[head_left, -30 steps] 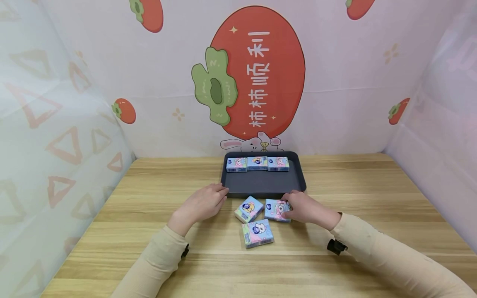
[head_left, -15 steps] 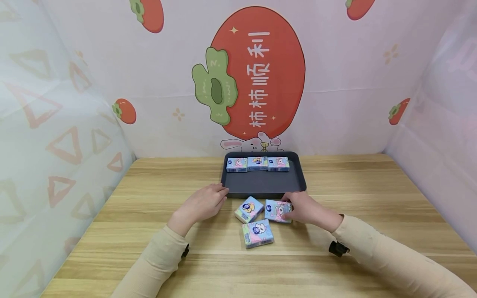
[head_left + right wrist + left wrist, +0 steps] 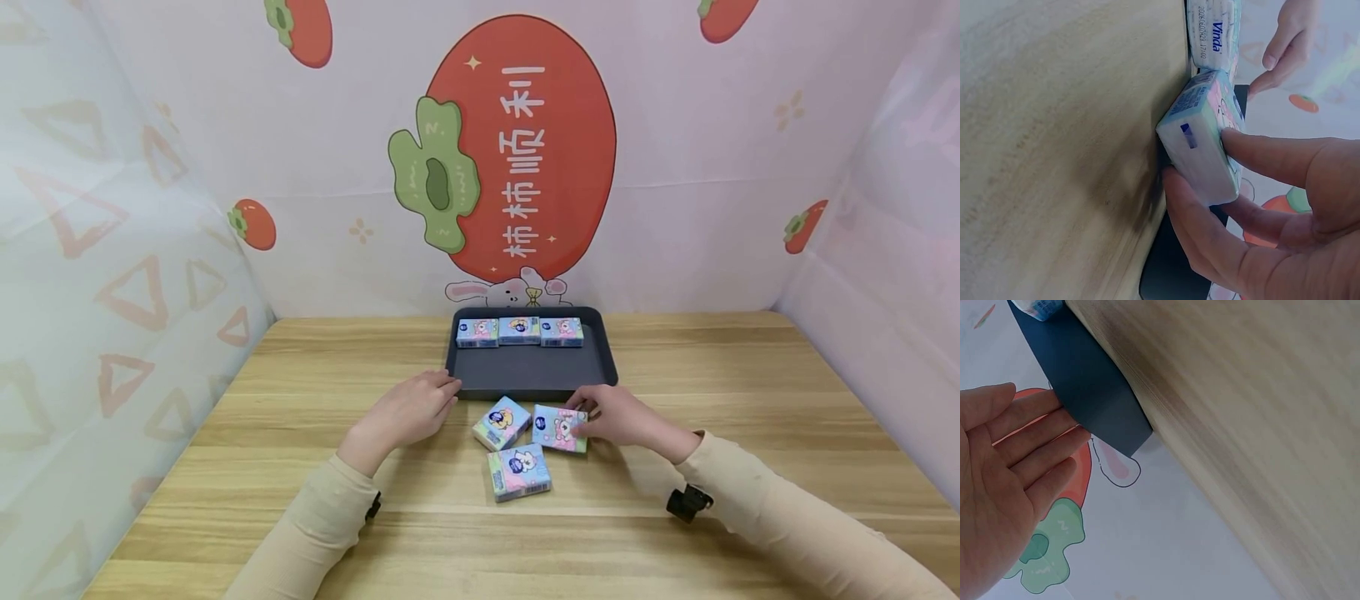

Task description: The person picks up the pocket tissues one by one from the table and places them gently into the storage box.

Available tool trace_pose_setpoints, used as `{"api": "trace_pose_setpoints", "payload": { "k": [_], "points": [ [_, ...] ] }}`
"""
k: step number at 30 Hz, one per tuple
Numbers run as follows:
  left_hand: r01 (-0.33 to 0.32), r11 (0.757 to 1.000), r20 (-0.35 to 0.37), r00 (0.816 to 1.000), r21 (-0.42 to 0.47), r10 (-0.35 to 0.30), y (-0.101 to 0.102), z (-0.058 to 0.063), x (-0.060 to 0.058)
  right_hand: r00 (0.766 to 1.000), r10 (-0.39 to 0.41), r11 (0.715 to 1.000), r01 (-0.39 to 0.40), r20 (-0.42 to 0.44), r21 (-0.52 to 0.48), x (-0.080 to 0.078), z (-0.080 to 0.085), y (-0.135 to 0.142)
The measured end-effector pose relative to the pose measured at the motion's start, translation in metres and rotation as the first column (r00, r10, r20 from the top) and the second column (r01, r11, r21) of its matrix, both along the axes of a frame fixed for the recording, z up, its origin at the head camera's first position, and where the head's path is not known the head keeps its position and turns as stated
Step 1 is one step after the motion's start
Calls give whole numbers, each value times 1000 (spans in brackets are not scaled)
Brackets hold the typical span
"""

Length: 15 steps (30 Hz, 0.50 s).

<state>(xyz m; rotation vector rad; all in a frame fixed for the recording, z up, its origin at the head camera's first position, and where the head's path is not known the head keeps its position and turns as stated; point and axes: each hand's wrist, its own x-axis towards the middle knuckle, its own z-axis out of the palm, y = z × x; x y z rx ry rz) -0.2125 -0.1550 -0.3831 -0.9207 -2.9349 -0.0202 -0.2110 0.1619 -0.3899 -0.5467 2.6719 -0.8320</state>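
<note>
**The held packet [image 3: 555, 428] is between the fingers of my right hand [image 3: 618, 417]**

On the left, my left hand [image 3: 411, 410] reaches over the table [image 3: 300, 375], fingers straight and close together, tips against the near left corner of the dark tray [image 3: 525, 371]. In the tray, a row of three packets [image 3: 519, 330] lines the back wall. In front of the tray, a slanted packet [image 3: 501, 422] with a yellow figure lies turned at an angle; nearer me and slightly to its right is a near packet [image 3: 519, 472] with a white figure. Just right of the slanted one is the held packet, pinched at its right end, my thumb on the printed face. Whether its underside touches the table I cannot tell.
</note>
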Motion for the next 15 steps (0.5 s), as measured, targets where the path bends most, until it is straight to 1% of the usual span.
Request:
{"api": "trace_pose_setpoints", "payload": {
  "k": [7, 15],
  "points": [
    [9, 1000, -2, 1000, 18, -9, 0, 0, 1, 1000, 3, 999, -3, -1, -38, 0, 2, 5],
    [30, 999, -26, 999, 25, -30, -2, -1, 0, 999, -31, 997, 31, 7, -72, -2, 5, 6]
  ]
}}
